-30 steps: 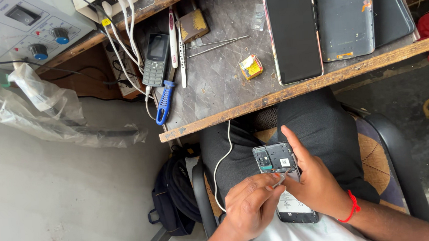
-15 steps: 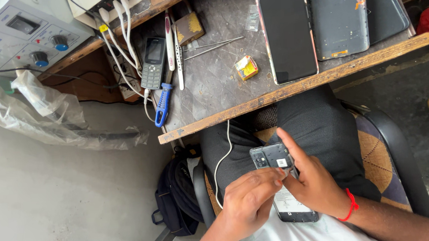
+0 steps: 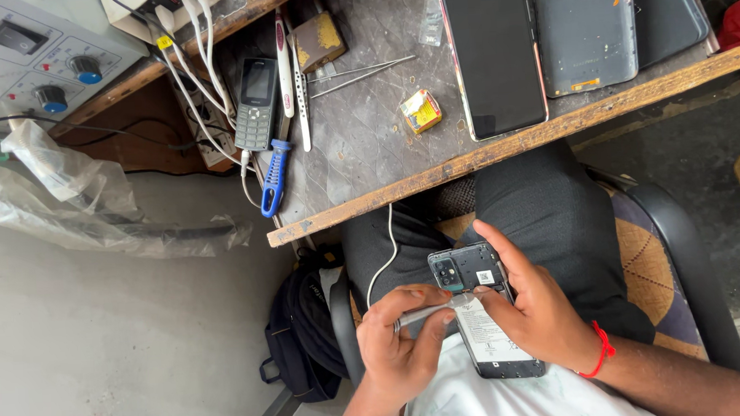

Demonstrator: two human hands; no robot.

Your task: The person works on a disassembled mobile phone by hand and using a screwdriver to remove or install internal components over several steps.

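Note:
Over my lap I hold an opened smartphone (image 3: 473, 270) with its back cover off, so the camera module, circuit board and white-labelled battery (image 3: 488, 341) show. My right hand (image 3: 549, 317), with a red thread at the wrist, grips the phone from the right side, the index finger lying along its edge. My left hand (image 3: 399, 354) pinches a thin metal tool (image 3: 430, 312). The tool's tip rests on the phone just above the battery.
Ahead stands a wooden table (image 3: 502, 146) carrying a dark-screened smartphone (image 3: 492, 50), two grey back covers (image 3: 584, 28), a keypad phone (image 3: 256, 91), tweezers (image 3: 301, 93), a blue-handled screwdriver (image 3: 273, 175) and a small yellow box (image 3: 421, 111). A power supply unit (image 3: 32, 48) sits far left, a black backpack (image 3: 305, 338) beside my chair.
The view has drifted slightly. My left hand has brought the tool's tip a little further onto the phone, and both hands stay on their objects.

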